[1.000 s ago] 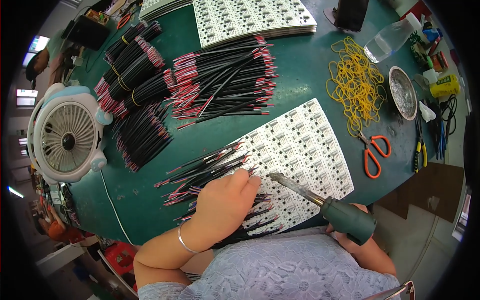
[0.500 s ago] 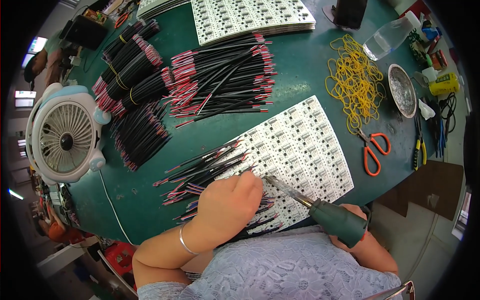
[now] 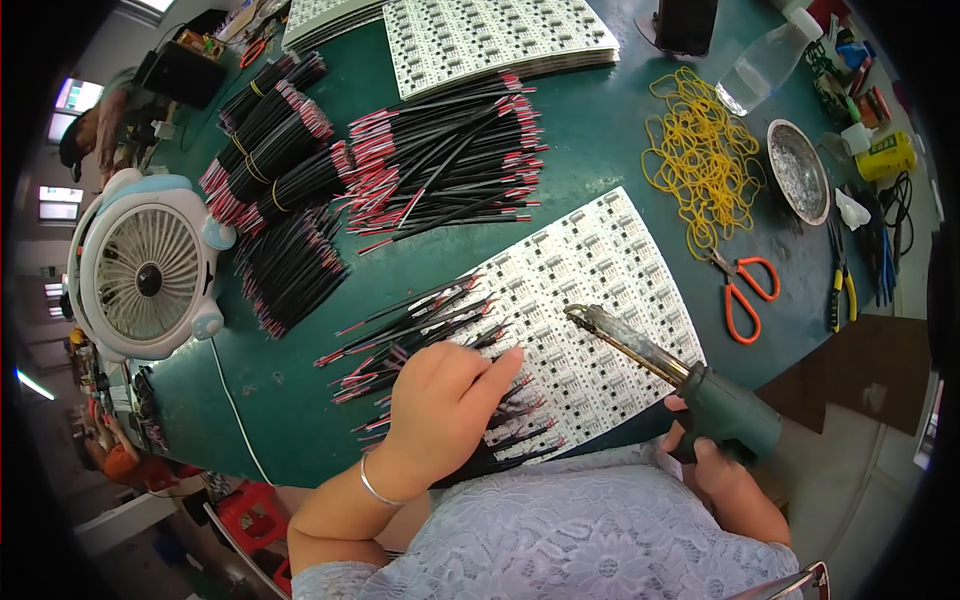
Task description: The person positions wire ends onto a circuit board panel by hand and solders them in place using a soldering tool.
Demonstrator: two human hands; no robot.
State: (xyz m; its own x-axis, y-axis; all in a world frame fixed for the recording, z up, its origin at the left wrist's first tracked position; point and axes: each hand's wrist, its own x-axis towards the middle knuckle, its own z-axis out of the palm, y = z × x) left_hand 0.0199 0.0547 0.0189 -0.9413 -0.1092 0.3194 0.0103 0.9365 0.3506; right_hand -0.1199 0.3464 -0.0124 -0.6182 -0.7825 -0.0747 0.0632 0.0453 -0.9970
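My right hand (image 3: 710,465) grips the green handle of a soldering gun (image 3: 735,415). Its long metal tip points up and left, over a white sheet of circuit boards (image 3: 625,290) with small black parts. My left hand (image 3: 445,405), a silver bangle at the wrist, lies over the sheet's left side with fingers curled under and thumb pointing right. What those fingers hold is hidden; a smeared wire end shows beside them. Short black wires (image 3: 400,320) with red and white ends lie in a row along the sheet's left edge, partly under this hand.
Bundles of black wires (image 3: 445,160) and stacked board sheets (image 3: 500,40) lie beyond. A fan (image 3: 150,280) stands left. To the right are yellow rubber bands (image 3: 705,160), orange-handled scissors (image 3: 745,290), a metal bowl (image 3: 798,172), a clear bottle (image 3: 765,65) and pliers (image 3: 840,285).
The soldering gun's tip has moved away from my left hand, rightward and up over the boards. My left hand has shifted slightly left, its thumb now apart from the curled fingers.
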